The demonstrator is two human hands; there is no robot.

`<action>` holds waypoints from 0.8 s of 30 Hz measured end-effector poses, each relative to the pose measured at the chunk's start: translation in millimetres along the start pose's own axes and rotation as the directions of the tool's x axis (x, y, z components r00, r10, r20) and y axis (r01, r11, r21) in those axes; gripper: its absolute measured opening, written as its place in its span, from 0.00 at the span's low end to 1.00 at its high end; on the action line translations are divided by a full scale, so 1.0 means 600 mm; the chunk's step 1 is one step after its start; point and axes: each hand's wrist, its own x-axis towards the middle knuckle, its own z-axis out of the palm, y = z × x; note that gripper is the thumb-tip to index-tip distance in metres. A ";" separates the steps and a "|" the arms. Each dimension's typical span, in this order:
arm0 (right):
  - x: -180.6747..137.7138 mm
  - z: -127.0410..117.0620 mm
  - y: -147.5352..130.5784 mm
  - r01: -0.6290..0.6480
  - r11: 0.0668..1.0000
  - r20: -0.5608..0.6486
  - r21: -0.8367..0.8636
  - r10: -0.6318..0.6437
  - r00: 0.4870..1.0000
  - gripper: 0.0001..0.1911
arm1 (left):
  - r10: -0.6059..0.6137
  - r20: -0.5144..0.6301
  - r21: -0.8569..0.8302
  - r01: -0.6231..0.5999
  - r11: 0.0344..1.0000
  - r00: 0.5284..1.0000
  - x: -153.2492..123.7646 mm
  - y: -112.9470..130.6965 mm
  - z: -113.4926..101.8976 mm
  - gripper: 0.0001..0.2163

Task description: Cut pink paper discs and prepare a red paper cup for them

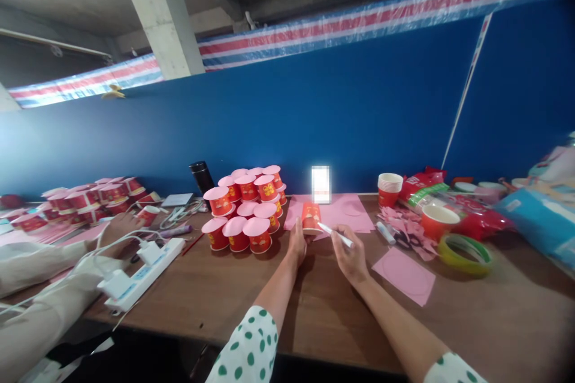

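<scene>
My left hand [297,243] is wrapped round the left side of a red paper cup [311,216] with gold print, tipped over above the table. A white marker pen [336,233] is in my right hand [351,254], its tip pointing at the cup's rim. Beneath and behind the cup lie pink paper sheets [353,209]. Left of my hands stand stacked red cups [236,239], each topped with a pink paper disc. On the right, a pink square [405,275] bears a faint circle outline.
Right side: nested cups [389,190], a single cup [439,221], a roll of tape [465,255], pink scraps [411,227], a plastic packet [424,185]. Left: a power strip [146,275] with cables, a black flask [202,178], and a co-worker's hand [117,228] at another cup [147,215]. A blue partition [359,114] stands behind.
</scene>
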 end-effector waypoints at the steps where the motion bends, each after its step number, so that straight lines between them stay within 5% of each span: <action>1: 0.000 0.000 -0.001 -0.007 1.000 0.004 0.008 0.007 1.000 0.09 | 0.005 0.007 0.010 -0.005 1.000 1.000 -0.001 0.000 0.000 0.27; 24: 0.008 0.003 0.014 -0.200 0.962 0.013 0.184 0.201 0.979 0.13 | 0.015 0.031 0.060 -0.017 0.998 0.999 -0.004 0.002 0.003 0.27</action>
